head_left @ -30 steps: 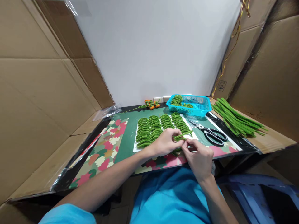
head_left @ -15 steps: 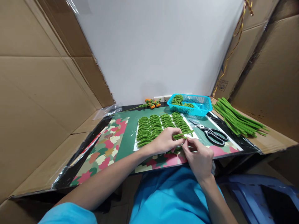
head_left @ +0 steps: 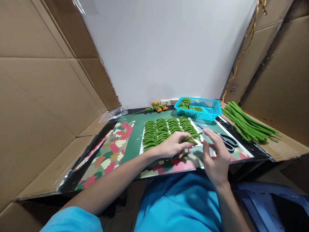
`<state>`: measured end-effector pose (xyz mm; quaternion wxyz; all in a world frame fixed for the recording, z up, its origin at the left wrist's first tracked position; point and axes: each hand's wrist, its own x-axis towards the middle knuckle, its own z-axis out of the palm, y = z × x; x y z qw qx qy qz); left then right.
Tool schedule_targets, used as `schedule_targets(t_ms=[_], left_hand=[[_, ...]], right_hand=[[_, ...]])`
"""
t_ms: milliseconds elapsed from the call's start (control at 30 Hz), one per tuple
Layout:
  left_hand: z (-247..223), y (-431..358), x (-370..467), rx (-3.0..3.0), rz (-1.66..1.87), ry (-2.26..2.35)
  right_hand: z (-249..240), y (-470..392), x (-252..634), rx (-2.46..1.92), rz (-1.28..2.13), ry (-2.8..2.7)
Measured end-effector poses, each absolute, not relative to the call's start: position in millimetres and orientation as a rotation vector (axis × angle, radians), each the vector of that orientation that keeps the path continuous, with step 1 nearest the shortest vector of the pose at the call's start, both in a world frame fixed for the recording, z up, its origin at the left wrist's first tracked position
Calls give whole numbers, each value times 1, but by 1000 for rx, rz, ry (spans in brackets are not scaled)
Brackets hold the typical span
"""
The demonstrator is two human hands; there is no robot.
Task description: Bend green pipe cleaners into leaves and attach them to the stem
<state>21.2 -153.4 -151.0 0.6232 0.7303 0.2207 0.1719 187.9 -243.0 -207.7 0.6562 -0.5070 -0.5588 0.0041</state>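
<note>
A makeshift craft workspace — cardboard walls (head_left: 43,96), scissors (head_left: 228,141), fuzzy green stems (head_left: 248,124) — around a table (head_left: 130,141).

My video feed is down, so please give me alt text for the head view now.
A left hand holds green fuzzy stems; the right hand is apart, partly covering scissors. Beyond are rows of curved green pieces and a blue basket.

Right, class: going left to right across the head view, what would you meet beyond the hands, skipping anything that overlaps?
Clear plastic bag, orange flower heads, blue basket, bundle of green stems.
</note>
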Motion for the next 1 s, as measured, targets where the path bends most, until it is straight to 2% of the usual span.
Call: schedule_targets(t_ms=[300,667,867,1000], left_hand=[[-146,-156,22,1595,423,458],[-152,-160,27,1640,645,569],[-155,-161,25,1685,627,570],[-153,-163,24,1695,597,565]], right_hand=[[-195,-246,202,-1106,-216,-1484],[-206,-251,176,-1256,13,-1316],[-209,-250,174,-1216,224,-1209],[-211,-251,175,-1213,208,-1201]])
